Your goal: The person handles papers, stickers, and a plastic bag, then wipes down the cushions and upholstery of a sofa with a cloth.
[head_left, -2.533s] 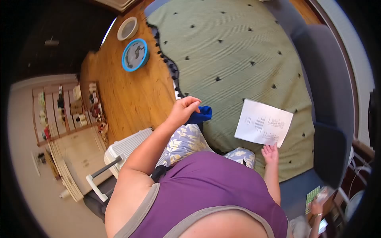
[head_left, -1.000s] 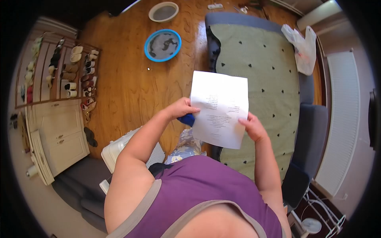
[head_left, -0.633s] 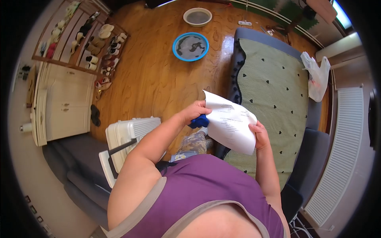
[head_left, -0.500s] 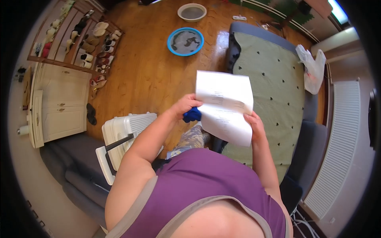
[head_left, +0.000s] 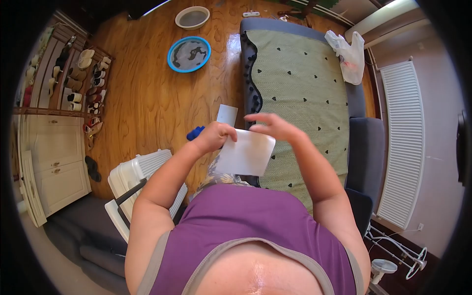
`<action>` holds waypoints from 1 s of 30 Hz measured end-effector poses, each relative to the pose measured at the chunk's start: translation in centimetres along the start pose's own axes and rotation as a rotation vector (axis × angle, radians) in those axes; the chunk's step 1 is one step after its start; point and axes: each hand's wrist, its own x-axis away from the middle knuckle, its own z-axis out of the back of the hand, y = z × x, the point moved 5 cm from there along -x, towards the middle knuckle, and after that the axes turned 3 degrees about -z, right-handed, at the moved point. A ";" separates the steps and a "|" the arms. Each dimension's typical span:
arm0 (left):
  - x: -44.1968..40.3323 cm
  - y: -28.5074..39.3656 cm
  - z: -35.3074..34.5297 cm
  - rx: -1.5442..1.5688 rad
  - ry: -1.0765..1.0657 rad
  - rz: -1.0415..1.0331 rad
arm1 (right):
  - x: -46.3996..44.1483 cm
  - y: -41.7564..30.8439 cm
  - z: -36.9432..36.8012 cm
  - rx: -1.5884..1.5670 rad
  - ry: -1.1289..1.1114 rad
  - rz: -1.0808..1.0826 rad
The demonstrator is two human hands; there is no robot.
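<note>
Beyond the purple top, the left hand pinches the white paper by its far left edge, with blue cloth jutting out leftward, while the right hand, loosely extended and released, hovers near the far right corner.

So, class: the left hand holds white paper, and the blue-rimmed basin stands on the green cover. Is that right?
Not quite: the blue-rimmed basin stands on the wooden floor, not on the green cover, as the head view shows. The left hand does hold white paper.
</note>
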 end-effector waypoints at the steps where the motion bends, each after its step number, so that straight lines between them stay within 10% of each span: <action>1: 0.2 0.5 0.2 0.000 0.000 0.001 | -0.3 -0.7 -0.3 -0.027 0.118 0.121; 3: 0.1 1.7 1.4 -0.100 -0.014 -0.035 | -1.0 -1.4 -1.6 -0.156 -0.032 -0.158; 14: 3.2 4.0 6.4 0.004 0.018 0.034 | 4.9 2.1 0.4 -0.011 0.032 -0.122; 21: 8.3 -2.0 14.2 0.310 0.554 0.791 | 5.7 8.0 0.4 -0.425 0.287 -0.476; 30: 12.4 -10.8 11.3 0.499 0.836 0.941 | 2.7 12.8 -5.0 -0.183 0.514 -0.368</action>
